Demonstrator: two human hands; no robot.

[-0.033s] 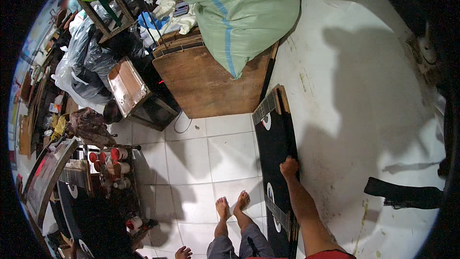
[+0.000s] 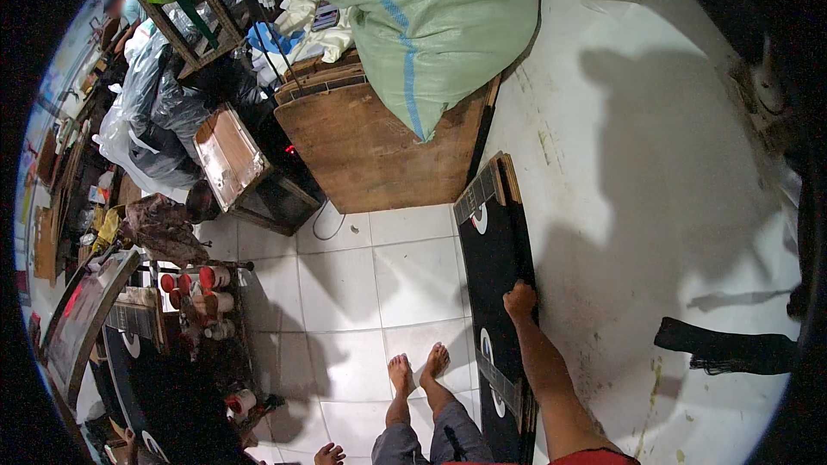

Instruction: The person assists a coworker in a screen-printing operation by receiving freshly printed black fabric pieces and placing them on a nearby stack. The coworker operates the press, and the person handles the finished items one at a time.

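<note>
My right hand (image 2: 519,300) is closed at the edge of a stack of long boards (image 2: 495,267) with black faces, grey bands and round white prints. The boards stand on the floor, leaning against the white wall on the right. Its fingers look curled round the outer edge; the fingertips are partly hidden. At the lower edge, left of my legs, my left hand (image 2: 329,454) hangs low with its fingers apart and nothing in it. Only part of that hand shows.
A full green sack (image 2: 439,26) rests on a brown wooden panel (image 2: 388,155) ahead. Lower left, a rack holds red-lidded jars (image 2: 215,277) beside another black board (image 2: 164,387). Behind stand a wooden box (image 2: 228,155) and plastic bags (image 2: 164,86). A person (image 2: 129,13) is far left.
</note>
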